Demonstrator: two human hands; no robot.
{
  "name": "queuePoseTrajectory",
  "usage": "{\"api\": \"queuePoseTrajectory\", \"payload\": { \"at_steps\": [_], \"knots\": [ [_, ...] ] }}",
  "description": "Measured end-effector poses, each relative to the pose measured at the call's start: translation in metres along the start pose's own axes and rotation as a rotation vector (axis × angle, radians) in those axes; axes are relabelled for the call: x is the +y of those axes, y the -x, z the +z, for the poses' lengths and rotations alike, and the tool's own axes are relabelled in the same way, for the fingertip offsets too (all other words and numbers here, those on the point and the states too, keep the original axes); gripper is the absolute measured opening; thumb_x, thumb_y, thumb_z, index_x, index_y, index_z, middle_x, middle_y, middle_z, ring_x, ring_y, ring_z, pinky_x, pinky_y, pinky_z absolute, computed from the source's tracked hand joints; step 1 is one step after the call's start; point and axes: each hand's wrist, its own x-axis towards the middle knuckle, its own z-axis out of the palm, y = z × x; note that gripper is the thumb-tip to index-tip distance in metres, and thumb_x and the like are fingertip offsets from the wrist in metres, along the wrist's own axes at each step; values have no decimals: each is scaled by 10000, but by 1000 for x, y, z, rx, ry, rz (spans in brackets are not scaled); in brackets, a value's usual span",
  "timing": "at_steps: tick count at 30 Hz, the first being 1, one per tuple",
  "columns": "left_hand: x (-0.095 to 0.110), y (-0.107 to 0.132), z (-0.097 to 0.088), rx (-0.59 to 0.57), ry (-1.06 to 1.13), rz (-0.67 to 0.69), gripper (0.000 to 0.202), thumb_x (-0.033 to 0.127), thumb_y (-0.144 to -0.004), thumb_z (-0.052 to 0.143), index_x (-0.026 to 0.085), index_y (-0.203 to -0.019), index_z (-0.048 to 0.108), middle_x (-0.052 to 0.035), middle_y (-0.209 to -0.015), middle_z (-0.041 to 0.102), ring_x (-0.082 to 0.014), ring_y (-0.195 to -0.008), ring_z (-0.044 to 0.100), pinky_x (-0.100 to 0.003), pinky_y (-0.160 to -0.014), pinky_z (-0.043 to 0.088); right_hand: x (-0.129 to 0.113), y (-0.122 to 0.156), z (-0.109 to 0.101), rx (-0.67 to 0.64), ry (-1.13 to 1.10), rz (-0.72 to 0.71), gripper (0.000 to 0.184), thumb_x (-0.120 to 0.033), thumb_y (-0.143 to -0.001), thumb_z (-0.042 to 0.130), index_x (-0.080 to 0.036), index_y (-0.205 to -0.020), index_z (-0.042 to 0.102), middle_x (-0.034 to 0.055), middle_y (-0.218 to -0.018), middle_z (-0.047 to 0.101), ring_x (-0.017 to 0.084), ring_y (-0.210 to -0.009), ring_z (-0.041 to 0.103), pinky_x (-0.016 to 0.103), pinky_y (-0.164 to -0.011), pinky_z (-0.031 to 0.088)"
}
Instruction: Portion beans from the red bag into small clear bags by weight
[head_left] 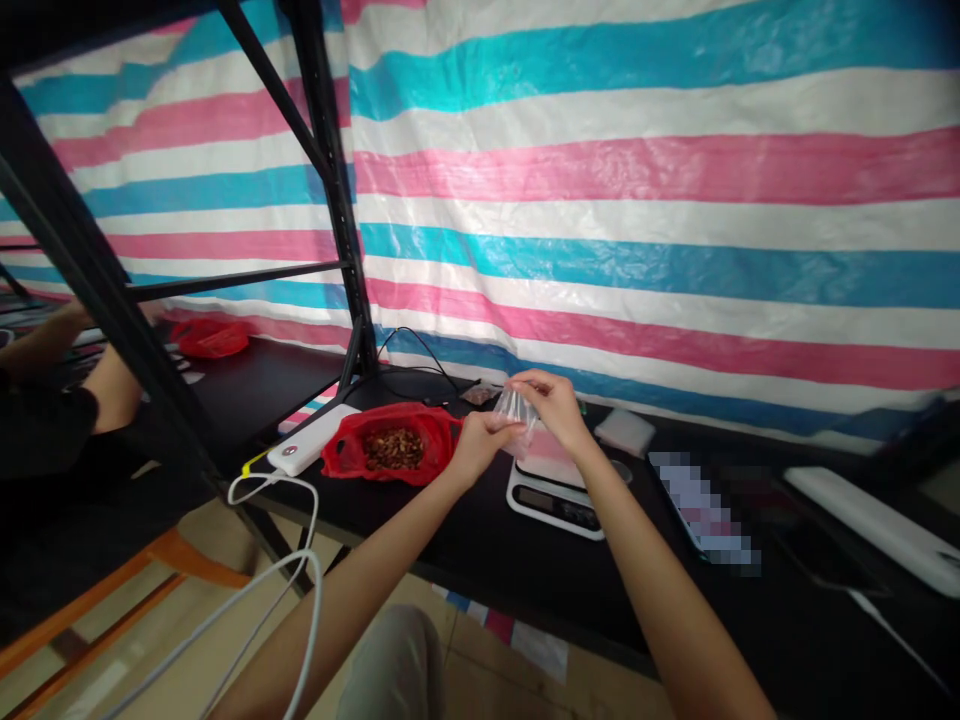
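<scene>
Between my two hands, above the back of a white digital scale [555, 508], is a small clear plastic bag [517, 412]. My left hand [484, 443] pinches its lower left side. Fingers of my right hand [551, 400] are closed on its upper edge. Just left of my left hand, a red plastic bag [349, 455] lies spread open, with small brown pieces [394, 449] inside. Behind the hands a small clear packet [480, 393] with reddish-brown contents rests on the table. My right hand and wrist hide part of the scale.
A white power bank [311, 440] with white cables lies at left. Right of the scale are a stack of clear bags [626, 431], a phone [701, 505] and a long white device [874, 530]. Past the black frame [330, 180] a co-worker's arm [112, 385] and another red bag [210, 338] show.
</scene>
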Motion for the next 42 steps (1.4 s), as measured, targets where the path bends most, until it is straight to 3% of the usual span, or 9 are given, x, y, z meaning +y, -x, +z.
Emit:
{"api": "queuePoseTrajectory", "payload": {
  "at_steps": [5,10,13,15,19,23,28,34,42],
  "knots": [
    [-12,-23,38,55,91,73,334,339,-606,713,65,-798,699,-68,-633,688,-142,-466,604,-253,-460,518,19,8,-46,-2,-45,75,457,-303,-646,670,-220,-1087,581,26,-892,648,107,-554,530,241,-531,429],
    [-19,-42,64,-127,39,93,343,392,-663,665,88,-820,695,-47,-651,686,-153,-493,618,-267,-477,528,43,22,-83,107,-53,234,255,-412,-617,673,-165,-678,656,26,-641,625,115,-496,496,250,-483,418],
    [-26,-46,68,-243,-72,92,329,414,-729,596,105,-790,689,-22,-587,662,-139,-469,609,-226,-444,489,52,32,-100,251,-33,265,263,-420,-609,681,-167,-679,665,26,-641,634,115,-499,489,249,-481,409],
    [-31,-48,66,-266,-133,101,329,415,-753,569,104,-721,671,-12,-529,636,-111,-405,567,-194,-398,438,55,36,-106,248,-22,263,284,-430,-633,663,-170,-745,675,35,-692,652,126,-540,515,250,-508,420],
    [-37,-52,60,-186,-137,123,337,415,-781,532,101,-712,635,-9,-513,621,-80,-343,504,-178,-358,388,57,41,-103,14,51,253,318,-420,-689,624,-178,-889,672,39,-819,671,146,-652,565,249,-580,433],
    [-36,-51,58,-104,-85,148,316,399,-787,524,101,-833,618,2,-524,614,-86,-363,521,-185,-378,415,59,44,-95,-181,219,286,242,-386,-707,621,-155,-661,678,6,-612,628,130,-563,527,229,-518,379],
    [-34,-51,54,-100,-48,127,267,395,-763,549,130,-788,539,-14,-595,656,-102,-387,553,-204,-409,437,60,46,-101,-88,215,297,276,-426,-723,607,-165,-694,694,19,-625,642,123,-510,511,239,-501,400],
    [-36,-52,46,25,-172,162,250,375,-744,577,130,-696,566,-32,-666,683,-91,-422,574,-186,-451,428,58,48,-106,-78,181,295,296,-436,-737,593,-173,-802,712,55,-780,694,145,-577,569,268,-566,460],
    [-43,-52,48,-16,-120,109,226,340,-711,615,115,-718,591,-46,-623,679,-111,-426,578,-211,-440,461,69,50,-100,-55,294,272,248,-419,-715,625,-184,-734,703,23,-710,680,138,-541,569,260,-537,441]
  ]
}}
